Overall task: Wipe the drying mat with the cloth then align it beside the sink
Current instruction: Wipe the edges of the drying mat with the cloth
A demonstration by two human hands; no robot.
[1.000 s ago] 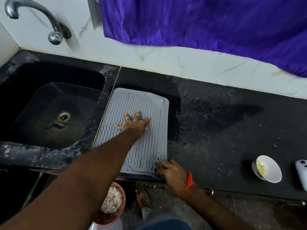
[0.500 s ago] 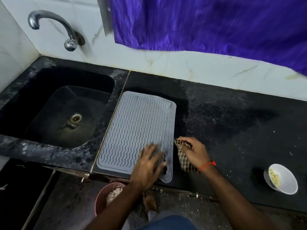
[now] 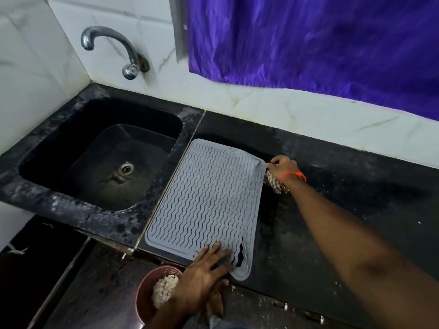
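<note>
My left hand (image 3: 204, 269) lies flat, fingers spread, pressing the near end of the grey drying mat (image 3: 206, 203). My right hand (image 3: 281, 167) grips the checked cloth (image 3: 275, 184) at the mat's far right corner. The mat's long axis runs away from me, just beside the sink (image 3: 99, 157) — near corner overhanging the counter (image 3: 332, 222). The sink holds nothing I can make out; the red bowl (image 3: 147, 295) below holds white food — probably rice.

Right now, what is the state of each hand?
Left hand: open, fingers flat on the mat.
Right hand: closed, holding the cloth at the mat's far corner.
</note>
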